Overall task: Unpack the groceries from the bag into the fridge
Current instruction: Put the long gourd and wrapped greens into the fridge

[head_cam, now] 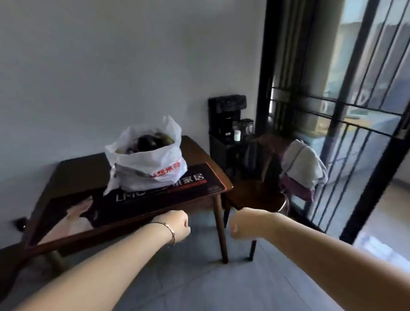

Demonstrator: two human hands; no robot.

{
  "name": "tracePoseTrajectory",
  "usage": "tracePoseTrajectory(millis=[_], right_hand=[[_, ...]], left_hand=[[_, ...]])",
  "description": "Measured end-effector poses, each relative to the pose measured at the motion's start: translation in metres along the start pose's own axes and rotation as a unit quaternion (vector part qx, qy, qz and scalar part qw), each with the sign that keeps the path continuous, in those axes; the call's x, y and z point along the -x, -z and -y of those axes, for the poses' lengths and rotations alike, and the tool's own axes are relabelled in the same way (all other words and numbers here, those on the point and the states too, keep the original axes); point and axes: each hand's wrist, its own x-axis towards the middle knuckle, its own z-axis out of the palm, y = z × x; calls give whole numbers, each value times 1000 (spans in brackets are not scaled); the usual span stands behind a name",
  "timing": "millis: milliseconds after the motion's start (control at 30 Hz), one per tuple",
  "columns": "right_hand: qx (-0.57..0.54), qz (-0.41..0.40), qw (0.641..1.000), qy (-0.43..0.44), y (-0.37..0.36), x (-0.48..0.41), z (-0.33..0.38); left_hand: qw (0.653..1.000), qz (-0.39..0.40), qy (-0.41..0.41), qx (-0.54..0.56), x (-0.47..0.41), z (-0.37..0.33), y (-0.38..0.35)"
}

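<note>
A white plastic grocery bag [146, 166] with red print stands open on a dark wooden table [77, 170], with dark and green produce showing in its mouth. Both of my arms reach forward, short of the table's near edge. My left hand [177, 224], with a thin bracelet on the wrist, is curled into a fist with nothing in it. My right hand [243, 223] is curled the same way, a hand's width to the right. Neither hand touches the bag. No fridge is in view.
A dark printed mat [140, 200] lies on the table under the bag. To the right stands a wooden chair [255, 195] with clothes [303, 165] draped over it. Behind it are a black stand with a coffee machine [228, 116] and a barred glass door [352, 116]. The floor is grey tile.
</note>
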Motion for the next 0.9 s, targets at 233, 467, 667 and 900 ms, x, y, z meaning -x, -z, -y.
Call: tracePoseTrajectory(millis=[233, 467, 667, 900], right_hand=[[-5, -12, 999, 51, 61, -140, 47], [10, -19, 996, 84, 138, -297, 37], [-30, -84, 992, 91, 198, -413, 29], [-116, -159, 978, 69, 222, -515, 61]], left_hand=[[992, -28, 93, 84, -57, 123, 29], [988, -62, 122, 70, -168, 180, 87], [972, -170, 130, 93, -247, 232, 135], [941, -325, 75, 61, -326, 319, 153]])
